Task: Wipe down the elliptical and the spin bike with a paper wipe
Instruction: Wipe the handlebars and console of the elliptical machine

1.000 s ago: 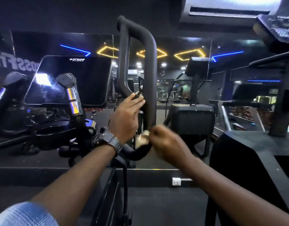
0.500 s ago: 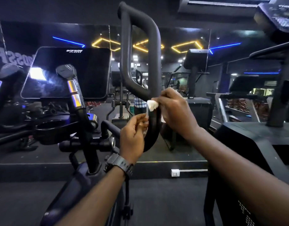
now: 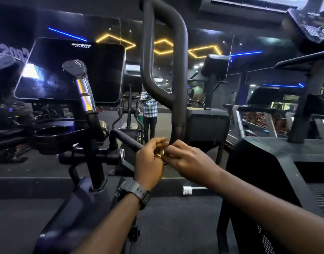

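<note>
**Both hands meet at the foot of the elliptical's loop handle**

I look forward and down over my two forearms in a dim gym. The elliptical stands at left, its dark console screen tilted towards me, with a short grip with silver bands in front of it and a cup holder below. The tall black loop handle rises through the middle of the view to the top edge.

Open room: a strip of dark floor runs between the elliptical's body on the left and a black machine housing close on the right. Ahead, the floor ends at a raised ledge carrying a white wall socket, with a mirror wall behind it.

My left hand, with a black wristwatch on the wrist, has its fingers curled by the lowest visible part of the loop handle. My right hand touches it from the right, fingers also curled inward. Between the two hands a small pale scrap shows; it is probably the paper wipe, pinched there, but I cannot tell for certain, nor which hand grips it. The handle's shaft disappears just behind the fingertips.
</note>
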### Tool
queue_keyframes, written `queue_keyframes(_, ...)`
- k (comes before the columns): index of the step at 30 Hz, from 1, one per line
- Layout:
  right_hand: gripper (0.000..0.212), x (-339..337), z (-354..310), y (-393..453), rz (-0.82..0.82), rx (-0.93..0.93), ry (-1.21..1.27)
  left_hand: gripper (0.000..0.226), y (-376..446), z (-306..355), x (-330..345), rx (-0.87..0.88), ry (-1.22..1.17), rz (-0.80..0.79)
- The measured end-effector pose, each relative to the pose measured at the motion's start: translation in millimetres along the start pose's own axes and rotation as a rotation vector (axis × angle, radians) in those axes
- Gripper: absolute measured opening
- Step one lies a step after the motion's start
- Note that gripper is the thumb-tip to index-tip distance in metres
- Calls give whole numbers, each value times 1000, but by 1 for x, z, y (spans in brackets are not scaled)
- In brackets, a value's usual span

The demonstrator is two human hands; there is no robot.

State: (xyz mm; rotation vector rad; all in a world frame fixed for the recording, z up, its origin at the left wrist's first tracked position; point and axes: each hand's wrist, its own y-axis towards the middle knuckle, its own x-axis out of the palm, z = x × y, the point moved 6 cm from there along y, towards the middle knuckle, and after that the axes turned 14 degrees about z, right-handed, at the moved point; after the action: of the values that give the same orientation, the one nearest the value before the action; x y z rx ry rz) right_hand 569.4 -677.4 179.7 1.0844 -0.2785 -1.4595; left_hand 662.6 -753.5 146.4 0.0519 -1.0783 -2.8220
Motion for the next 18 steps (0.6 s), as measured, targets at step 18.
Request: queue_keyframes(18, 5, 18, -23, 7, 28, 236, -64, 53, -5, -39, -21, 93, 227, -163)
